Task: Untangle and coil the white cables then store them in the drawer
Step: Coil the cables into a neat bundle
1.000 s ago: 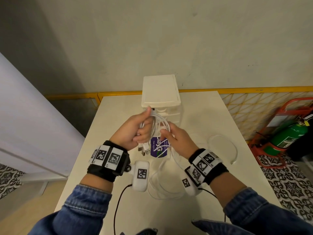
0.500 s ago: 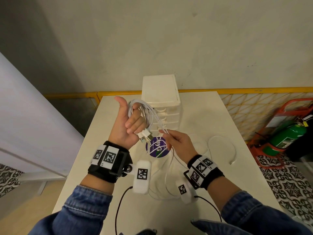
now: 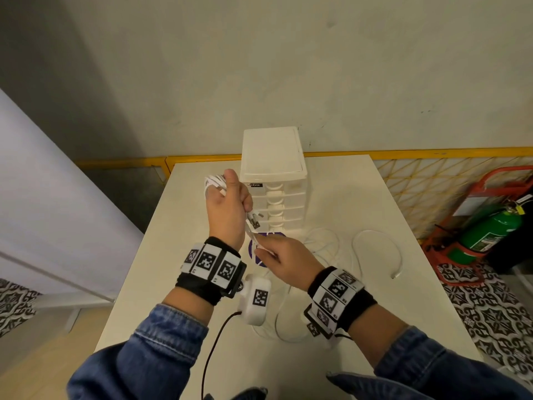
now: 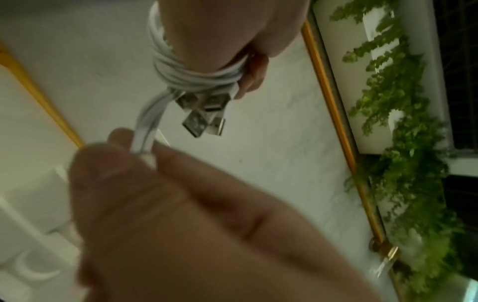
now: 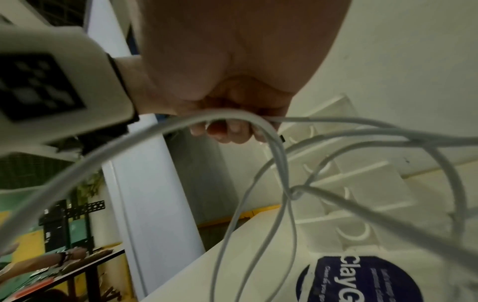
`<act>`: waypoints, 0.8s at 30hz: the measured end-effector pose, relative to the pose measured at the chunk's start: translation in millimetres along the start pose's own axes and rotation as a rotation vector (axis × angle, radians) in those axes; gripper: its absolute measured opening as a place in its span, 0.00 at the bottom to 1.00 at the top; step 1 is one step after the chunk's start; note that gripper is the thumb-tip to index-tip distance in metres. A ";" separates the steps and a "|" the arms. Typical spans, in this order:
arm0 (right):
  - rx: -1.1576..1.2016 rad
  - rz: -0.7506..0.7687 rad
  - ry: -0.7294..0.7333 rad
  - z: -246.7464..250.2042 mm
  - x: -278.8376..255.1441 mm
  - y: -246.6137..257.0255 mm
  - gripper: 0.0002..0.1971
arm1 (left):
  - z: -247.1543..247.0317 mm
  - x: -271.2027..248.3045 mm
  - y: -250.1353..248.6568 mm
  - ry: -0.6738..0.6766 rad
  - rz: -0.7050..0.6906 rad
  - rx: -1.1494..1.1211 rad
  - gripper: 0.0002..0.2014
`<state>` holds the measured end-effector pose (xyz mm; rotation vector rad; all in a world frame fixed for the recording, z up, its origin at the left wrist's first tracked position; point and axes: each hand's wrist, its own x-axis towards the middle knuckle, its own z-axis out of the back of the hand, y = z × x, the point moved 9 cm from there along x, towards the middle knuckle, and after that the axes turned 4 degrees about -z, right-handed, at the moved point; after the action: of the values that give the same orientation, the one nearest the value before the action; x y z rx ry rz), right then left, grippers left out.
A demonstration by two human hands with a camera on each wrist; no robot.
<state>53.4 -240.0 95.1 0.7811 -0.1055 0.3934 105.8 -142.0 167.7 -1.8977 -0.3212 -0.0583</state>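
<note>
My left hand is raised in front of the white drawer unit, back of the hand towards me. It grips a coil of white cables wound round its fingers. Metal USB plugs hang from the coil. Just below, my right hand pinches the cable strands that run down from the coil. The remaining cable trails slack from that hand to the table, with a knot-like crossing in it.
Loose white cable loops lie on the white table to the right and under my wrists. A round purple sticker sits before the drawers, which are all closed. A green fire extinguisher stands on the floor at right.
My left hand has turned over, from thumb up and palm showing to back of hand facing me, with the coil round its fingers. My right hand has shifted left, close under it.
</note>
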 end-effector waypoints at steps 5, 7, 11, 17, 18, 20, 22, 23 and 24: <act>0.034 0.027 0.027 -1.9 2.1 10.7 0.24 | 0.3 -3.5 1.4 0.024 -0.077 0.241 0.15; 0.047 0.030 -0.003 6.8 4.4 14.3 0.24 | -2.7 -6.7 9.9 0.094 -0.052 0.331 0.12; 0.157 -0.052 -0.034 21.3 7.0 8.0 0.07 | -3.1 -8.6 23.2 0.155 -0.025 0.525 0.18; 0.187 -0.109 -0.071 21.5 3.8 -1.6 0.08 | -3.6 -9.2 35.5 0.226 -0.063 0.762 0.22; 0.162 -0.112 -0.085 24.8 4.7 -3.6 0.08 | -4.2 -11.1 42.7 0.256 -0.023 0.781 0.22; 0.148 -0.120 -0.130 33.9 6.0 -8.8 0.09 | -4.1 -18.1 64.3 0.329 0.153 0.765 0.23; 0.163 -0.142 -0.153 38.8 7.1 -16.1 0.11 | -6.4 -32.0 82.4 0.450 0.320 0.692 0.26; 0.176 -0.157 -0.149 38.4 7.4 -19.6 0.12 | -7.8 -38.3 86.6 0.500 0.357 0.672 0.28; 0.194 -0.168 -0.145 37.0 7.1 -22.8 0.13 | -8.5 -43.2 88.8 0.535 0.386 0.659 0.31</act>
<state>70.5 -278.4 107.8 1.0026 -0.1371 0.1887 87.4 -185.7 80.7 -1.1982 0.3587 -0.1727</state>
